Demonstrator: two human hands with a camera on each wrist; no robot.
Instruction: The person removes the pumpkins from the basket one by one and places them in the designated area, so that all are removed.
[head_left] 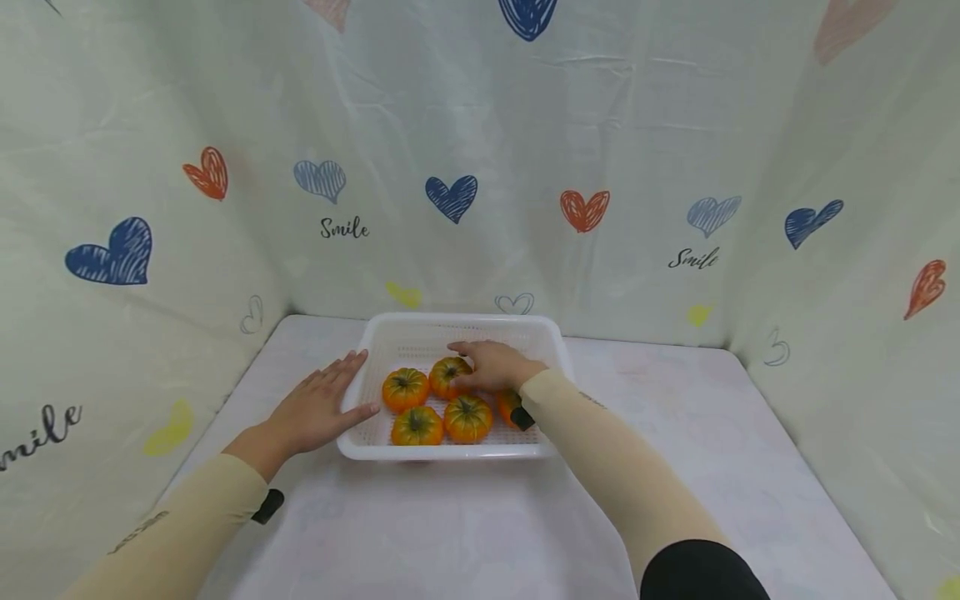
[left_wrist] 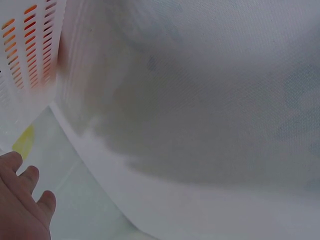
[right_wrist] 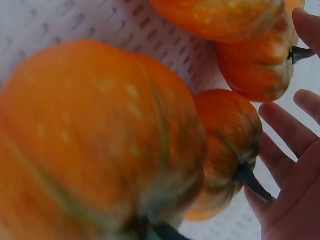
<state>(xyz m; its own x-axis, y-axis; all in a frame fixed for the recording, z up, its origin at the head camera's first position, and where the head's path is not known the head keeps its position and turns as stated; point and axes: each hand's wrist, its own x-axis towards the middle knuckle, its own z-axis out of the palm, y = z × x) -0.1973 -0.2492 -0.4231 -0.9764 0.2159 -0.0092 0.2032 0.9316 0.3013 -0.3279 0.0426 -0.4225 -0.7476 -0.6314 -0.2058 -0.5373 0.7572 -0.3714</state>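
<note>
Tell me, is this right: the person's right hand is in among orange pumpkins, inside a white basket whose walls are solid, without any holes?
Not quite: the white basket doesn't have solid walls; the left wrist view shows rows of slots through its side. The person's right hand is indeed in among orange pumpkins inside it.

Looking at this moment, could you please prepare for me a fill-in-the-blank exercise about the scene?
1. The basket is ____ in colour.
2. The pumpkins inside it are mainly ____ in colour.
3. Of the left hand and the right hand, only the ____ one reaches over the pumpkins.

Missing words: white; orange; right.
</note>
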